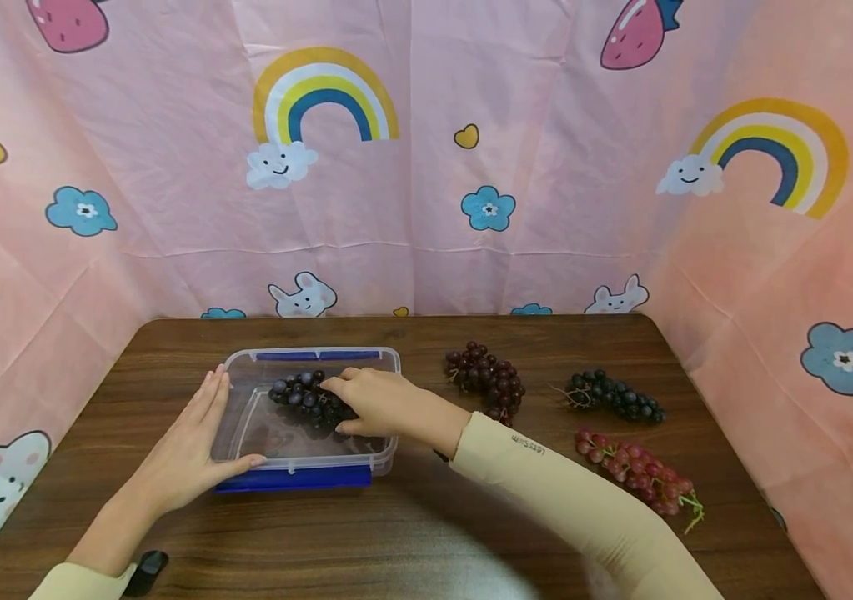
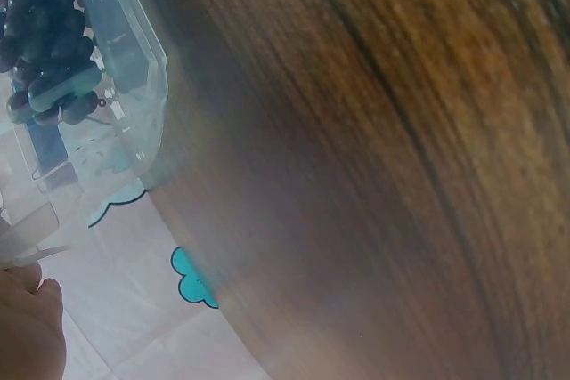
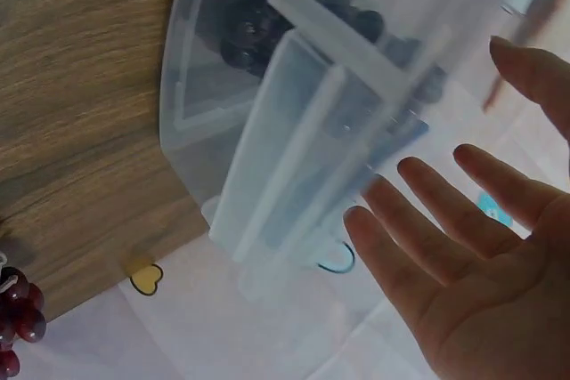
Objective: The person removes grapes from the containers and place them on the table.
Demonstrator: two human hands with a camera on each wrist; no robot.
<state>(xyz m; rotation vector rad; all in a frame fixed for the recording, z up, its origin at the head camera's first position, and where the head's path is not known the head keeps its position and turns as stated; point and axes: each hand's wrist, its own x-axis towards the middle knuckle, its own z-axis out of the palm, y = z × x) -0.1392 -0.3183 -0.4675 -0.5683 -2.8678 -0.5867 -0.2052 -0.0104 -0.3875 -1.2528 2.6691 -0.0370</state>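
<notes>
A clear plastic container (image 1: 328, 461) with blue side clips stands on the left part of the table, with a bunch of dark grapes (image 1: 304, 396) lying inside. My left hand (image 1: 193, 450) rests at its left end, fingers straight along the side and thumb over the front rim. Over the container's right side reaches my right hand (image 1: 377, 404), its fingertips right at the grapes. In the right wrist view that hand (image 3: 481, 255) has its fingers extended and spread, with nothing in the palm. Grapes (image 2: 49, 42) show through the container wall in the left wrist view.
To the right of the container lie a dark red grape bunch (image 1: 497, 383), a black bunch (image 1: 617, 396) and a lighter red bunch (image 1: 636, 471) with a green stem. A patterned pink cloth (image 1: 426, 167) surrounds the brown wooden table (image 1: 306, 542) at the back and sides.
</notes>
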